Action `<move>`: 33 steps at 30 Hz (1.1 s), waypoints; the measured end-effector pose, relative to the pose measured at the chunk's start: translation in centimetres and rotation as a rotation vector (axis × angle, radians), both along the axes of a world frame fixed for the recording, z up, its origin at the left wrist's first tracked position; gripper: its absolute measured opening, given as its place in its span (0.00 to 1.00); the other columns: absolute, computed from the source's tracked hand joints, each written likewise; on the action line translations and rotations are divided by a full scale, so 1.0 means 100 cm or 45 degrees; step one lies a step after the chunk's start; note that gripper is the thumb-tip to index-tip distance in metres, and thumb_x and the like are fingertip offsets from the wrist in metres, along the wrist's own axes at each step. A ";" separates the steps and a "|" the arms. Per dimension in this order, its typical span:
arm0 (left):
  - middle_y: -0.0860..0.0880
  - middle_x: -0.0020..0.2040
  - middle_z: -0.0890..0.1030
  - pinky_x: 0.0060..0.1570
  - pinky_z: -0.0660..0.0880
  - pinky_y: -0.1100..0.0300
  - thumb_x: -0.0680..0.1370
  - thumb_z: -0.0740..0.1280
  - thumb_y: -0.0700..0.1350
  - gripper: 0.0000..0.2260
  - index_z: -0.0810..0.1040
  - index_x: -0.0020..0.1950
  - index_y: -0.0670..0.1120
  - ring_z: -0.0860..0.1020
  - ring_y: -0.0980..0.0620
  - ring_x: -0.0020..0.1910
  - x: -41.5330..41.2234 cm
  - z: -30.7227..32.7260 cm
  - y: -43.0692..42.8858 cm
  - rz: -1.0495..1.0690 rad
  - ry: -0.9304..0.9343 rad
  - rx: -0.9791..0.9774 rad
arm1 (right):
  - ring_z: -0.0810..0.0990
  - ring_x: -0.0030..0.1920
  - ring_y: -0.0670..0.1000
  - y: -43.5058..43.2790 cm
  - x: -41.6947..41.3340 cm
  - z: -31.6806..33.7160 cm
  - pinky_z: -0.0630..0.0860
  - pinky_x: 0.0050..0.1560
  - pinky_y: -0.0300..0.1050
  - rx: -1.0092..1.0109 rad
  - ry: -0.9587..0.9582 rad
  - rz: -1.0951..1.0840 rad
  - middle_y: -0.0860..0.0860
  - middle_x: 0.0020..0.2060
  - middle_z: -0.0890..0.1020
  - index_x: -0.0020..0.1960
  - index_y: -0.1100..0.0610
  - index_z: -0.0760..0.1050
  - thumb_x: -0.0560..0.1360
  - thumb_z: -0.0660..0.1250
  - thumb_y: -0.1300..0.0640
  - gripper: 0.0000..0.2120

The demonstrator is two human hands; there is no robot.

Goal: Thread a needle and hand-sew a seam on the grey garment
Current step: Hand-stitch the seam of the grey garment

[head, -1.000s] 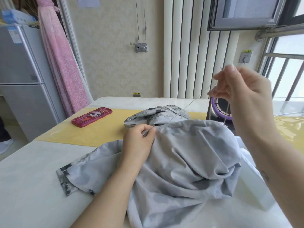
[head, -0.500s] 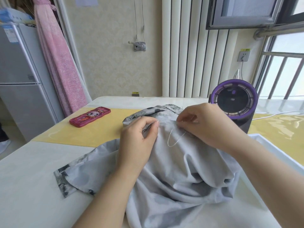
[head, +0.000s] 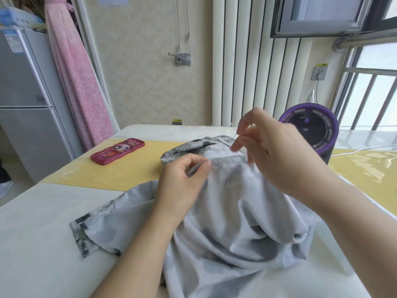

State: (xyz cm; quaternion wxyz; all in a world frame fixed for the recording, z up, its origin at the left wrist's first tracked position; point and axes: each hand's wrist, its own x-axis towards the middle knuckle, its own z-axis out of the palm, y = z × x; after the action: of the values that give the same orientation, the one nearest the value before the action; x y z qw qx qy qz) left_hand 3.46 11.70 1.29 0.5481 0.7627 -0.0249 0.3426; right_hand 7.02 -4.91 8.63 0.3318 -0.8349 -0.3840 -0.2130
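Head view of hand-sewing at a white bench (head: 43, 233). The grey garment (head: 225, 233), pale with darker printed patches, lies heaped on the near middle of the bench, one hemmed edge spread flat towards the left and its far end resting on a yellow mat (head: 120, 171). The left hand (head: 182, 181) rests on the top of the heap, its grip narrow: thumb and curled forefinger pinch a small fold of the cloth along the seam. The right hand (head: 277, 153) is raised just above and to the right of that fold, clear of the cloth, fingers bent and motion-blurred. A thin sliver, apparently the needle (head: 237, 133), shows at its fingertips, but whether this grip closes on it cannot be told. A fine pale thread (head: 231, 183) hangs in a slack loop on the cloth between the two hands. On the mat, well to the left of the garment, lies a phone in a red cartoon case (head: 117, 151). Behind the right hand stands a round purple-rimmed appliance (head: 309, 125). A grey refrigerator (head: 25, 125) and a pink curtain (head: 79, 93) stand at far left.
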 end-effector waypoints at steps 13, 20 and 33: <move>0.61 0.37 0.82 0.45 0.72 0.71 0.75 0.69 0.39 0.08 0.80 0.39 0.52 0.79 0.63 0.41 -0.002 0.001 0.000 0.016 -0.012 0.026 | 0.77 0.33 0.44 0.005 -0.007 -0.012 0.74 0.41 0.47 -0.358 0.200 0.061 0.47 0.30 0.81 0.48 0.49 0.62 0.77 0.62 0.58 0.09; 0.59 0.37 0.82 0.45 0.72 0.71 0.75 0.69 0.41 0.06 0.80 0.40 0.50 0.79 0.63 0.40 0.000 -0.002 0.002 0.075 0.047 0.038 | 0.76 0.33 0.37 -0.022 -0.002 0.012 0.75 0.42 0.43 -0.642 0.260 -0.133 0.40 0.29 0.82 0.42 0.45 0.64 0.77 0.64 0.51 0.09; 0.62 0.36 0.81 0.43 0.70 0.74 0.75 0.69 0.40 0.07 0.79 0.40 0.50 0.78 0.66 0.39 -0.002 -0.001 -0.001 0.081 0.013 0.068 | 0.76 0.35 0.56 -0.017 -0.008 0.017 0.76 0.42 0.53 -0.365 0.574 0.306 0.43 0.32 0.84 0.45 0.46 0.68 0.75 0.65 0.50 0.05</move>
State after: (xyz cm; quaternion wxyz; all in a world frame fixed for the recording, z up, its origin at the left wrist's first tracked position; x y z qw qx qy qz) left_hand 3.28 11.55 1.18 0.5166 0.7790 -0.0071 0.3553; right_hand 6.26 -6.62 10.31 0.3104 -0.8479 -0.4231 0.0750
